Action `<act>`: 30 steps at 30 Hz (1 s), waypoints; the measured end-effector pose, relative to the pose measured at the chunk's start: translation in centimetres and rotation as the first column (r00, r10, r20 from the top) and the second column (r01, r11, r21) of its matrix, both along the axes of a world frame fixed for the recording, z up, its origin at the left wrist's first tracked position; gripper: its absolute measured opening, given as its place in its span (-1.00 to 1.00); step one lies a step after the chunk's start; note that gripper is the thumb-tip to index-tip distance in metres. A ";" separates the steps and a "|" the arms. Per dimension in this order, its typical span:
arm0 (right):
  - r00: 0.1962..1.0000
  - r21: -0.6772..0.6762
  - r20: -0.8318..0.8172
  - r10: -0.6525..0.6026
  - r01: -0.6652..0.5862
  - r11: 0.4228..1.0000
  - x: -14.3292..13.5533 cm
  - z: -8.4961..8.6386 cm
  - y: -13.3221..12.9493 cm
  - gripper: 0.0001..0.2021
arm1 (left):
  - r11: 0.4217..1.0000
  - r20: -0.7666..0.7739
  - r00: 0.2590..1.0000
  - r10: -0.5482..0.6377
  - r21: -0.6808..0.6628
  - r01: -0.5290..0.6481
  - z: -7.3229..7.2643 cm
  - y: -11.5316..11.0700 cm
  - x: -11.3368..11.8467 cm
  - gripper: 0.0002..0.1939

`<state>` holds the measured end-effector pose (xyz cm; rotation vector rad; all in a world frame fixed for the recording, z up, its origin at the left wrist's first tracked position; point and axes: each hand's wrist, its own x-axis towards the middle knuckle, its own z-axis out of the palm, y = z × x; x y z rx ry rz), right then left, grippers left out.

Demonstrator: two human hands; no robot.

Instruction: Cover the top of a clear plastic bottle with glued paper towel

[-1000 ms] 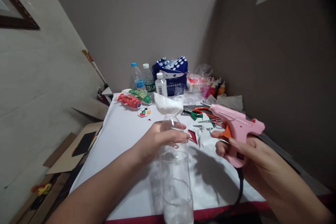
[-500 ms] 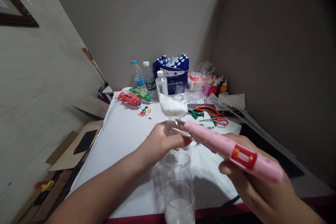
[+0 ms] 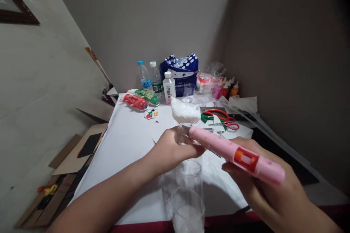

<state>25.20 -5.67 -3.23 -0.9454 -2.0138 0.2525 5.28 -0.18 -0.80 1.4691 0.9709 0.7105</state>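
Note:
My left hand (image 3: 175, 151) is wrapped round the neck of a clear plastic piece (image 3: 188, 174), which stands upright near the table's front edge. On top of it sits a white padded shape (image 3: 186, 112). In my right hand (image 3: 262, 174) is a pink glue gun (image 3: 218, 145), its metal tip against the clear neck just under the white shape. My right fingers are partly hidden behind the gun. A whitish round bottom (image 3: 188, 214) shows at the lower end of the clear piece.
Scissors (image 3: 232, 124) and paper scraps lie behind the gun. Bottles (image 3: 168, 89), a blue bag (image 3: 182, 76) and paint bottles (image 3: 225, 91) stand at the back. Red (image 3: 135, 102) and green fish shapes (image 3: 147, 97) lie back left.
The glue gun has moved slightly left, its tip now nearer the neck under the white shape. The clear piece and white shape appear slightly further right in view.

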 end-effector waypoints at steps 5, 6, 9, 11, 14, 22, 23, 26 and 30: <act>1.000 0.021 0.009 -0.013 0.013 1.000 0.0 0.0 -0.2 -0.82 | 1.000 -0.001 1.000 0.006 -0.009 -0.006 -0.1 0.2 0.1 -0.82; 1.000 0.033 0.013 -0.016 0.016 0.999 0.0 0.0 -0.3 -0.80 | 1.000 -0.004 1.000 0.004 -0.007 -0.004 -0.2 0.2 0.1 -0.82; 0.999 0.074 0.022 -0.033 0.031 0.997 0.1 -0.1 -0.4 -0.79 | 1.000 -0.015 1.000 -0.006 0.005 0.006 -0.2 0.3 0.1 -0.82; 0.998 0.088 0.027 -0.052 0.050 0.995 0.2 -0.1 -0.5 -0.79 | 1.000 -0.020 1.000 -0.018 0.011 0.018 -0.3 0.3 0.0 -0.80; 0.996 0.085 0.043 -0.073 0.069 0.994 0.2 -0.1 -0.5 -0.79 | 1.000 -0.020 0.999 -0.025 0.017 0.025 -0.5 0.2 -0.1 -0.79; 0.996 0.043 0.038 -0.086 0.084 0.996 0.7 -0.4 -0.7 -0.77 | 0.999 0.008 1.000 -0.023 -0.022 0.023 -0.4 0.3 0.1 -0.82; 0.996 0.040 0.030 -0.082 0.081 0.996 0.8 -0.4 -0.7 -0.76 | 0.999 0.010 1.000 -0.023 -0.027 0.023 -0.3 0.3 0.1 -0.83; 0.997 0.036 0.006 -0.082 0.081 0.996 1.1 -0.6 -0.7 -0.76 | 0.999 0.005 1.000 -0.009 -0.043 0.009 -0.1 0.2 0.2 -0.82; 0.995 0.001 -0.007 -0.101 0.101 0.995 1.3 -0.9 -0.5 -0.80 | 0.998 -0.012 1.000 0.014 -0.065 -0.015 -0.3 0.1 0.2 -0.76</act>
